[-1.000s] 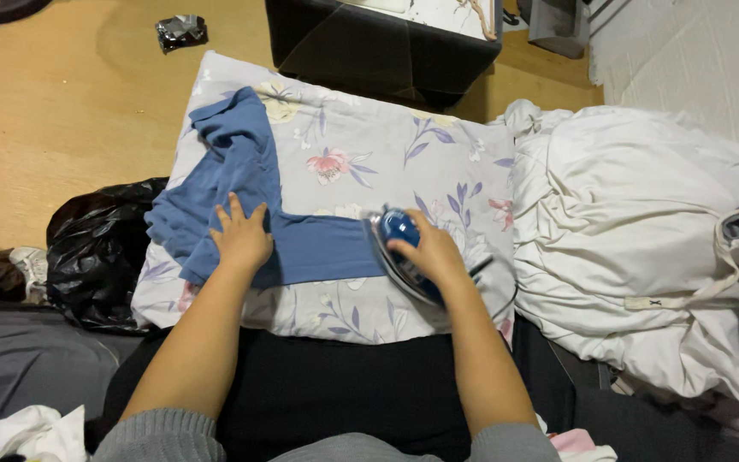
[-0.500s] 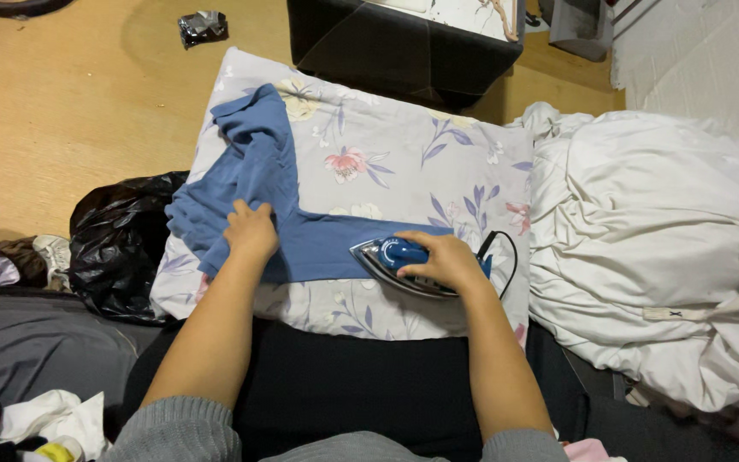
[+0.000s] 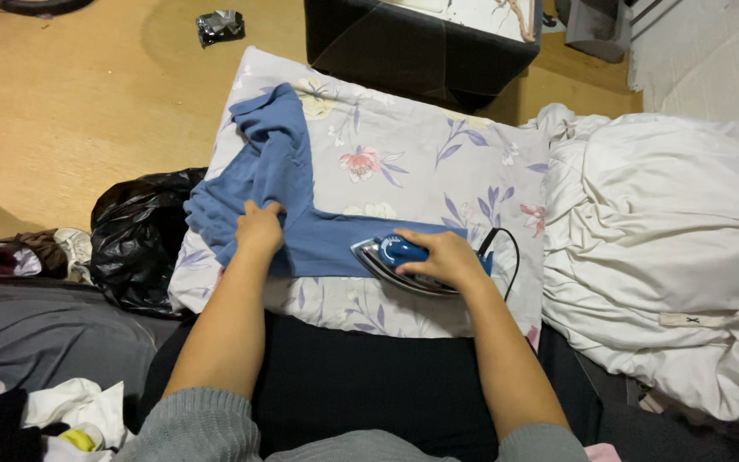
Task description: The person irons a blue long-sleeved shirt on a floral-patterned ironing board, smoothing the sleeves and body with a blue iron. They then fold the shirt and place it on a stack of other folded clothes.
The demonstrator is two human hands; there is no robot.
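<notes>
We've got the right hand (image 3: pixel 440 259) wrapped around the handle of the blue iron (image 3: pixel 395 259), and compared with a second ago the iron has dropped from tipped-up on its edge to flat, soleplate down on the strip of blue garment (image 3: pixel 301 214), nose pointing toward the left hand. That reads to us as the pressing stroke being under way along that strip, not a pause. The left hand (image 3: pixel 259 229) has changed too: a second ago it lay flat with fingers spread, now the fingers are curled in, bunching the cloth just where the strip meets the crumpled bulk of the garment, holding it taut against the iron's pull. All of it lies on the floral pillow (image 3: pixel 404 154) between our arms and the dark box (image 3: pixel 412 43) beyond. The iron's cord (image 3: pixel 506 244) loops out just past the right wrist. Containers: left of the left hand sits a black plastic bag (image 3: pixel 138 239), contents hidden; the box's inside we can't see. Right of the right hand, heaped white bedding (image 3: pixel 669 231).
</notes>
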